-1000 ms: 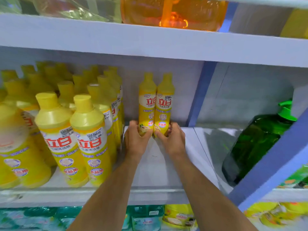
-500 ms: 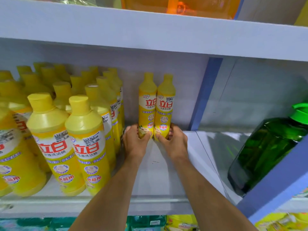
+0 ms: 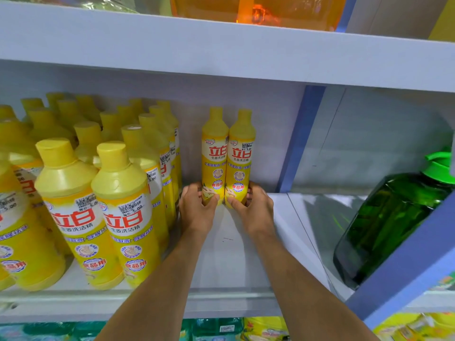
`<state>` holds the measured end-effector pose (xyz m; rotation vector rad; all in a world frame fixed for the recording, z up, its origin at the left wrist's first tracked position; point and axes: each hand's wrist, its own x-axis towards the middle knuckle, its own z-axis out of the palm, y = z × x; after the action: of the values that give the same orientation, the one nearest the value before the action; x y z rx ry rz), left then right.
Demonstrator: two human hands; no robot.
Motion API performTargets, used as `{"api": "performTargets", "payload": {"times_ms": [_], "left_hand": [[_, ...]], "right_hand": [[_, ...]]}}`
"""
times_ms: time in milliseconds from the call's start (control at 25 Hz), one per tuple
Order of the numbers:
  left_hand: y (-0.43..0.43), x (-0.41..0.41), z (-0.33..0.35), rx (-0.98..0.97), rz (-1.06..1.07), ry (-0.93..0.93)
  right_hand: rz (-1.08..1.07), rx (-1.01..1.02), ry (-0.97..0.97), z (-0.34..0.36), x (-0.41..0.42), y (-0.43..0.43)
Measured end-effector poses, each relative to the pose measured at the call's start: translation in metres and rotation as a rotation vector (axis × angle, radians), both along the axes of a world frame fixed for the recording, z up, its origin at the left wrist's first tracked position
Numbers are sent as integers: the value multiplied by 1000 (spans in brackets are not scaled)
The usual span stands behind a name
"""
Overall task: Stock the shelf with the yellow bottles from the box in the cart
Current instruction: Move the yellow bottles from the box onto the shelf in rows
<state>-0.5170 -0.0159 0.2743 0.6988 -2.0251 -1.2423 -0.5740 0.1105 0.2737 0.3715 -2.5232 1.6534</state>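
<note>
Since a second ago both hands and bottles have barely shifted. Left hand (image 3: 197,207) grasps the left bottle (image 3: 213,153), right hand (image 3: 253,207) the right bottle (image 3: 240,156); both upright at the shelf (image 3: 231,254) back, caps up, labelled 立白, tagged 5.00.

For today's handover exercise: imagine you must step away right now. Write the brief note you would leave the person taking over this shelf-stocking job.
Left hand: gripping the base of the left slim yellow plastic bottle.
Right hand: gripping the base of the right slim yellow plastic bottle.
Both bottles stand upright, side by side, at the back of the white shelf, right of the rows of matching yellow bottles.
Done: these two look placed.
Left: let go, fill the bare space in front. The cart and box are out of view.
</note>
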Motion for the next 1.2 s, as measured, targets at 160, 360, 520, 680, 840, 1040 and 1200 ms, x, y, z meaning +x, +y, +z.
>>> {"api": "performTargets", "payload": {"times_ms": [160,360,520,680,840,1040,1200], "left_hand": [[-1,-1,-1,32,-25,18],[-3,-1,-3,58,-20,23],[-5,-4,-5,57,-38,37],[-5,-6,-7,61,-45,31],[-5,-2,-3,66,-54,21],[9,28,18,-111,-175,-166],[23,81,56,-616,-322,-396]], "right_hand": [[0,10,30,0,1,0],[3,19,46,2,3,1],[1,55,70,2,3,2],[-6,84,73,3,4,2],[12,117,53,9,7,2],[105,378,82,23,25,25],[251,883,194,58,57,62]]}}
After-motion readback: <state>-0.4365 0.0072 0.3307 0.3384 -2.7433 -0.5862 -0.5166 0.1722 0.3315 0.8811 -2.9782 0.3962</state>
